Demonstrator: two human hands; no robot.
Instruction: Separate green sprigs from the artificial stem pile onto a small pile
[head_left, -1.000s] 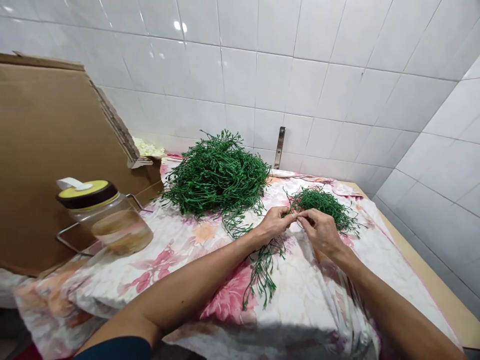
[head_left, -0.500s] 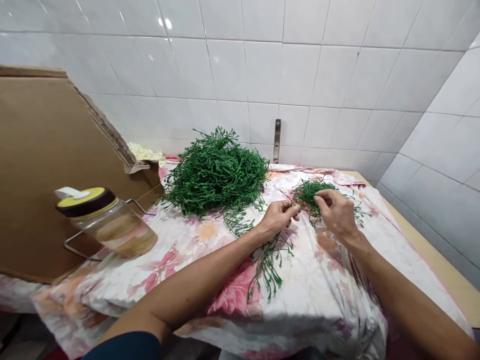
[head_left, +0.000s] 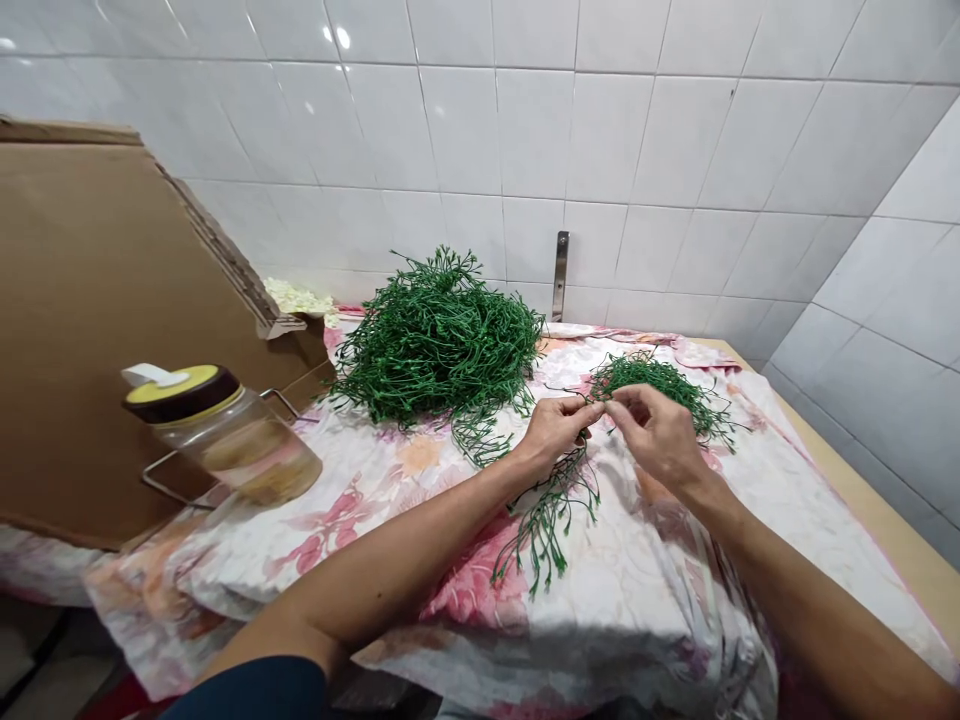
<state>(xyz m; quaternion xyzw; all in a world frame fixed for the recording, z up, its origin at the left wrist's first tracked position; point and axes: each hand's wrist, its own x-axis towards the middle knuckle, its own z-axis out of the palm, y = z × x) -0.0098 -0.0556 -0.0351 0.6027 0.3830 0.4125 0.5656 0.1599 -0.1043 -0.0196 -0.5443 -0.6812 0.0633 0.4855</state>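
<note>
My left hand (head_left: 559, 430) is closed on a bunch of thin green artificial stems (head_left: 546, 530), whose budded ends hang down over the cloth below it. My right hand (head_left: 656, 430) meets it, thumb and forefinger pinched at the left fingertips; what lies in that pinch is too small to make out. Just behind the right hand lies a small heap of green stems (head_left: 694, 395). A much larger pile of the same stems (head_left: 442, 340) stands to the left, with a few strands (head_left: 480, 440) trailing from its front.
A floral cloth (head_left: 360, 600) covers the table, whose wooden edge (head_left: 862, 500) shows at right. On the left, a clear jar (head_left: 259, 455) with a yellow-and-brown lid leans beside a large cardboard box (head_left: 97, 330). Pale yellow pieces (head_left: 296, 298) lie behind it. A metal bracket (head_left: 560, 275) stands against the tiled wall.
My right hand has moved left from the small heap to the fingertips of my left hand. My left hand keeps its hold on the stems. The view has shifted slightly.
</note>
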